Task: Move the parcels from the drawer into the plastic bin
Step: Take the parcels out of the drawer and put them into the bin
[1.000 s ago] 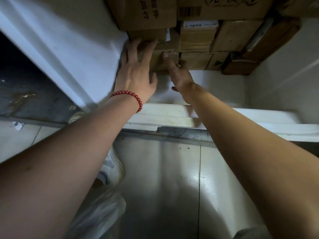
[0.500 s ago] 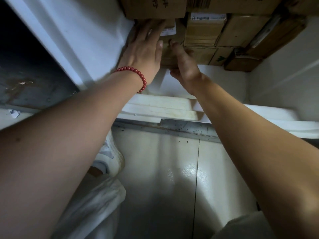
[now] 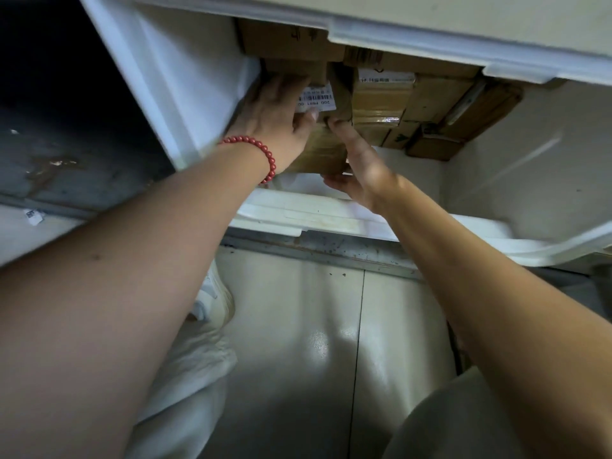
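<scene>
Several brown cardboard parcels lie packed at the back of an open white drawer (image 3: 516, 167). My left hand (image 3: 275, 124), with a red bead bracelet at the wrist, grips the left side of a small taped parcel (image 3: 319, 154) that bears a white barcode label. My right hand (image 3: 361, 164) holds the same parcel from the right, thumb under its near edge. The parcel is tilted up off the drawer floor. More parcels (image 3: 381, 101) sit beside it on the right. No plastic bin is in view.
The white underside of an upper drawer (image 3: 430, 28) overhangs the parcels. The drawer's front rim (image 3: 298, 213) lies between me and the parcels. Below are a glossy tiled floor (image 3: 298, 326), a white shoe (image 3: 215, 299) and a dark gap at left.
The view has tilted so an upper drawer edge shows. Both hands closed on the small labelled parcel and lifted its near end; before, they only reached and touched the stack.
</scene>
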Demonstrator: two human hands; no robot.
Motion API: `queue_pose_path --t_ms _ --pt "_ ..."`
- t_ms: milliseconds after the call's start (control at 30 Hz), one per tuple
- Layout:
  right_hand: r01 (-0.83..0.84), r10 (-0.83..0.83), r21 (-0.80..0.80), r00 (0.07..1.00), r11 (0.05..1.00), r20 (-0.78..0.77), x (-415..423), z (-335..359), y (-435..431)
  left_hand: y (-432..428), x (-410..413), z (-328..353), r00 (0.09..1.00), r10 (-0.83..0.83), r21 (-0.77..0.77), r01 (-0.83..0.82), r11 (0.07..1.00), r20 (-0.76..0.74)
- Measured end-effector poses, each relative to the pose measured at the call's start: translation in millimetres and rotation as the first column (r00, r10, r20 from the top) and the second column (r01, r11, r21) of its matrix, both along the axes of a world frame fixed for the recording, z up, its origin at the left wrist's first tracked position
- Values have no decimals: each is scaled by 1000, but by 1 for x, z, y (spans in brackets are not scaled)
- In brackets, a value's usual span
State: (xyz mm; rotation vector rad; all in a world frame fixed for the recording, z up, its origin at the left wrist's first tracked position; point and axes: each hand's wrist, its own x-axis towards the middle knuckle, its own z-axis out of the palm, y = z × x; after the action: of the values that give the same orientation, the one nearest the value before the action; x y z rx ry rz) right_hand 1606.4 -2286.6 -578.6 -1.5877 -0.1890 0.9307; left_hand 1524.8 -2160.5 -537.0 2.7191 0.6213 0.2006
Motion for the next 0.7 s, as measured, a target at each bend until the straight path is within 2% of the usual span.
queue_pose_path --t_ms 167,300,367,500,700 --pt "-55 55 -11 998 998 17 -13 18 -20 -18 -32 2 999 28 -28 -29 999 -46" --pt "16 -16 -16 1000 1000 -14 -21 36 -30 -35 -50 4 986 163 -212 -164 963 -23" --pt "48 -49 -42 998 998 -30 -28 43 -36 -42 -59 6 984 179 -288 -166 943 22" --pt "94 -95 -29 995 995 -40 -50 54 -50 -57 -82 15 989 131 -296 -106 949 66" --pt "57 -59 -30 997 998 -55 -104 69 -84 -87 -119 39 976 198 -321 -159 934 94"
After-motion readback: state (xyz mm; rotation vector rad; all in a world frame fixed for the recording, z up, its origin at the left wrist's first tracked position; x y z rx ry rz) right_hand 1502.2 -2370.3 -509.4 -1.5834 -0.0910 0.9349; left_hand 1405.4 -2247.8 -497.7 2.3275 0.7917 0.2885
